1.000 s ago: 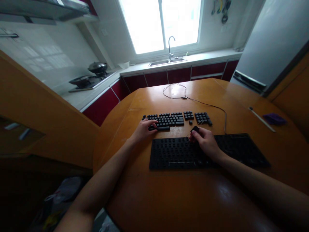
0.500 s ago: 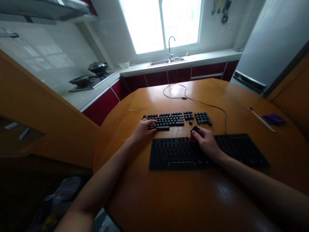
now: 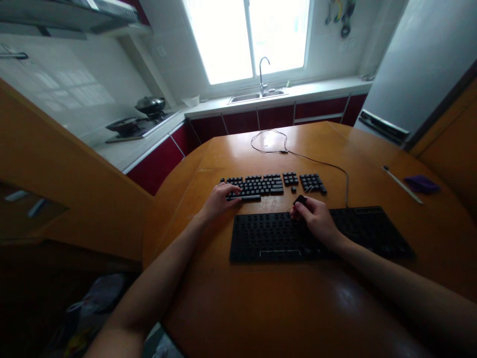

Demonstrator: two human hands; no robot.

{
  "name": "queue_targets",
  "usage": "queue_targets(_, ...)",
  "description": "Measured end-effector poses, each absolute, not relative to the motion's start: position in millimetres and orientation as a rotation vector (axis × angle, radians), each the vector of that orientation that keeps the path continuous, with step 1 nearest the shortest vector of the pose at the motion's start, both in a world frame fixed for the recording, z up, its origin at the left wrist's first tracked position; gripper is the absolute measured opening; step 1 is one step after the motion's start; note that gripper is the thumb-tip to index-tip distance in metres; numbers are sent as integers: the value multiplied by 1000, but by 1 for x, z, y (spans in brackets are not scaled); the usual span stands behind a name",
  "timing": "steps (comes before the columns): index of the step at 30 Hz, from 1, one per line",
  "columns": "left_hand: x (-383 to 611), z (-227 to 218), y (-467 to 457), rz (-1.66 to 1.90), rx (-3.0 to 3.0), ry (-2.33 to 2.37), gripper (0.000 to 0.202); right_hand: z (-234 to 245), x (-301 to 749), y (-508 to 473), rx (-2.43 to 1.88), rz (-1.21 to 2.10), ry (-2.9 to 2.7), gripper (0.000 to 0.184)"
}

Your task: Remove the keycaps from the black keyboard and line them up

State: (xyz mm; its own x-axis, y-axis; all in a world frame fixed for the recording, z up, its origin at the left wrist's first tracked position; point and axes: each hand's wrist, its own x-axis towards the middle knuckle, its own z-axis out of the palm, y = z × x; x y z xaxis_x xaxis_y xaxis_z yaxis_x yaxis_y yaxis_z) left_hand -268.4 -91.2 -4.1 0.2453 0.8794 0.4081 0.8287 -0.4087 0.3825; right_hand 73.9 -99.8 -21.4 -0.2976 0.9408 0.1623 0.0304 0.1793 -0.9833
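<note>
My left hand [image 3: 220, 199] rests at the left end of the laid-out black keycaps [image 3: 261, 184], thumb and fingers apart around the nearest ones. The long space bar keycap [image 3: 250, 198] lies just right of its thumb. My right hand [image 3: 316, 217] is closed on a small black piece that looks like a keycap [image 3: 299, 199], held above the keyboard base [image 3: 268, 236]. That base lies flat with its keycaps off, and my right hand and forearm hide part of it. A thin wire tool [image 3: 309, 189] rests on the number-pad keycaps [image 3: 313, 183].
A single keycap [image 3: 293, 190] lies apart below the keycap blocks. The keyboard cable [image 3: 328, 163] runs up the wooden table [image 3: 208, 298] into a loose coil. A thin pale stick with a dark tip [image 3: 404, 185] and a purple cloth [image 3: 422, 184] lie at the right.
The camera view has shifted very slightly. Both hands keep nearly the same place and grip, and the keycaps and keyboard base lie as before.
</note>
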Motion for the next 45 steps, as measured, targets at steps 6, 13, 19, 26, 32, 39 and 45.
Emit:
queue_targets(6,-273,6,-94,1341,2057,1927,24,-20,74,-100,-957,1255,-1549,34)
queue_targets(13,-264,3,-94,1338,1998,1907,24,-17,73,-100,-954,1277,-1489,31)
queue_targets(19,-225,8,-108,1256,2120,1615,27,23,100,-92,-893,1281,-1591,30)
queue_targets(26,-140,41,-151,683,2404,1231,18,50,138,-99,-691,1334,-2192,22)
queue_targets(32,-95,38,-160,378,2391,983,19,30,142,-103,-655,1290,-2452,19)
queue_targets(39,-84,21,-151,345,2423,906,35,37,143,-110,-429,1240,-2544,13)
queue_targets(45,-84,11,-153,408,2465,913,32,36,143,-116,-367,1149,-2622,15)
